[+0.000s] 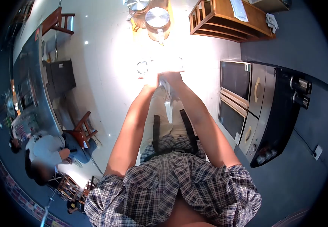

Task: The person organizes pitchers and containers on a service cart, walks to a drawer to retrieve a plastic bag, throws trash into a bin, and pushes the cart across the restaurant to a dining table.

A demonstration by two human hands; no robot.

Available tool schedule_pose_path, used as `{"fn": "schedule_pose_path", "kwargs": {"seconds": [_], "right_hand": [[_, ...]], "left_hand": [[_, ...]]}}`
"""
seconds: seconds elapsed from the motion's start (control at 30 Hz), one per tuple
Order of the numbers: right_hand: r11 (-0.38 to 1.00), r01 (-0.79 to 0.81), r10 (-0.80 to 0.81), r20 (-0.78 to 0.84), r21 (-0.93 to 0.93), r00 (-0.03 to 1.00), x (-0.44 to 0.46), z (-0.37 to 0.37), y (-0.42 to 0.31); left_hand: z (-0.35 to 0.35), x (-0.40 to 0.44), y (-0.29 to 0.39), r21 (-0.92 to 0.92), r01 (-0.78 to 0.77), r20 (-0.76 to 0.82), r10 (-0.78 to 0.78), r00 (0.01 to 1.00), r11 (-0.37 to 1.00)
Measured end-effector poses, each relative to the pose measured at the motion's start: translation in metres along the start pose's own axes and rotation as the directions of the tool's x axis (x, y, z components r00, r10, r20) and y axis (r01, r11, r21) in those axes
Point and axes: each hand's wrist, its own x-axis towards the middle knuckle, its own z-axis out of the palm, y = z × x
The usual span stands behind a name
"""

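Both arms reach forward into a very bright patch where detail is washed out. My left hand [152, 80] is near the middle of it, its fingers lost in the glare. Close beside it, my right hand [173, 77] looks closed, with a white cloth [166, 90] hanging down between the two hands. Just beyond the hands, a dark-rimmed ring shape [142, 67] shows on the left and a fainter one [181, 63] on the right; what they belong to is lost in the light.
Ahead, a metal pot [157, 17] with a handle and a second pot [137, 4] stand on a wooden surface. A wooden shelf unit [224, 18] is at front right. Cabinets [235, 80] line the right. At left are a steel counter [31, 81], a chair [81, 130] and a seated person [44, 149].
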Motion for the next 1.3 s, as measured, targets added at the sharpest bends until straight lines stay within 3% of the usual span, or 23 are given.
{"fn": "schedule_pose_path", "kwargs": {"seconds": [0.03, 0.07, 0.13, 0.17, 0.23, 0.27, 0.3, 0.33, 0.4, 0.53, 0.6, 0.63, 0.73, 0.87, 1.0, 1.2, 1.27, 1.3], "right_hand": [[1.0, 0.018, -0.019, -0.044, -0.007, 0.999, -0.008, -0.004, 0.001], [0.985, -0.037, 0.047, -0.057, 0.168, 0.997, -0.019, -0.009, 0.004], [0.938, -0.055, 0.078, -0.051, 0.342, 0.996, -0.029, -0.037, 0.0], [0.884, -0.003, 0.114, -0.209, 0.468, 0.971, -0.024, -0.06, -0.005], [0.811, 0.083, 0.145, -0.336, 0.58, 0.931, -0.052, -0.071, -0.011], [0.963, 0.097, -0.053, -0.176, 0.252, 0.983, -0.073, -0.077, -0.013], [0.978, 0.182, -0.178, 0.046, -0.103, 0.983, -0.089, -0.076, -0.012], [0.977, 0.185, -0.181, 0.045, -0.106, 0.982, -0.1, -0.073, -0.011], [0.982, 0.178, -0.154, 0.276, -0.061, 0.949, -0.113, -0.073, -0.015], [0.987, 0.161, -0.15, 0.3, -0.01, 0.942, -0.142, -0.084, -0.021], [0.98, 0.197, -0.195, 0.223, 0.011, 0.955, -0.15, -0.081, -0.023], [0.977, 0.195, -0.178, 0.175, -0.087, 0.968, -0.152, -0.081, -0.027], [0.971, 0.184, -0.157, 0.174, -0.153, 0.972, -0.173, -0.082, -0.034], [0.982, 0.163, -0.15, 0.139, -0.092, 0.979, -0.186, -0.076, -0.037], [0.982, 0.16, -0.132, 0.246, -0.098, 0.96, -0.203, -0.08, -0.039], [0.992, 0.073, -0.058, 0.135, -0.106, 0.989, -0.223, -0.078, -0.029], [0.999, -0.002, 0.003, 0.038, -0.042, 0.999, -0.228, -0.074, -0.023], [0.995, -0.077, 0.066, 0.166, 0.064, 0.984, -0.231, -0.076, -0.019]], "left_hand": [[0.001, -0.009, 0.009, 0.016, 0.006, -0.026, -0.005, 1.0, 1.0], [0.002, -0.018, 0.018, 0.031, 0.012, -0.052, -0.011, 0.999, 0.999], [0.0, -0.04, 0.036, 0.012, -0.068, -0.045, 0.069, 0.997, 0.998], [-0.004, -0.045, 0.044, 0.106, -0.037, 0.023, 0.034, 0.999, 0.994], [0.025, -0.063, 0.043, 0.089, -0.014, 0.02, 0.012, 1.0, 0.996], [0.042, -0.07, 0.042, 0.087, -0.027, 0.025, 0.025, 0.999, 0.996], [0.056, -0.077, 0.043, 0.084, -0.024, 0.023, 0.022, 0.999, 0.996], [0.064, -0.086, 0.045, 0.05, -0.034, 0.012, 0.034, 0.999, 0.998], [0.07, -0.098, 0.046, 0.024, -0.057, 0.003, 0.057, 0.998, 0.998], [0.068, -0.126, 0.064, 0.042, -0.01, -0.014, 0.011, 1.0, 0.999], [0.064, -0.133, 0.065, 0.086, -0.025, 0.157, 0.011, 0.988, 0.996], [0.068, -0.135, 0.061, 0.066, -0.037, 0.087, 0.031, 0.996, 0.997], [0.078, -0.151, 0.068, 0.08, -0.037, 0.087, 0.03, 0.996, 0.996], [0.08, -0.162, 0.068, 0.094, -0.083, 0.109, 0.072, 0.991, 0.992], [0.093, -0.174, 0.073, 0.117, -0.111, 0.16, 0.092, 0.983, 0.987], [0.102, -0.179, 0.084, 0.135, -0.185, 0.157, 0.164, 0.974, 0.973], [0.098, -0.175, 0.087, -0.088, -0.086, 0.124, 0.097, 0.988, 0.992], [0.097, -0.17, 0.088, -0.076, -0.107, 0.123, 0.116, 0.986, 0.991]]}}
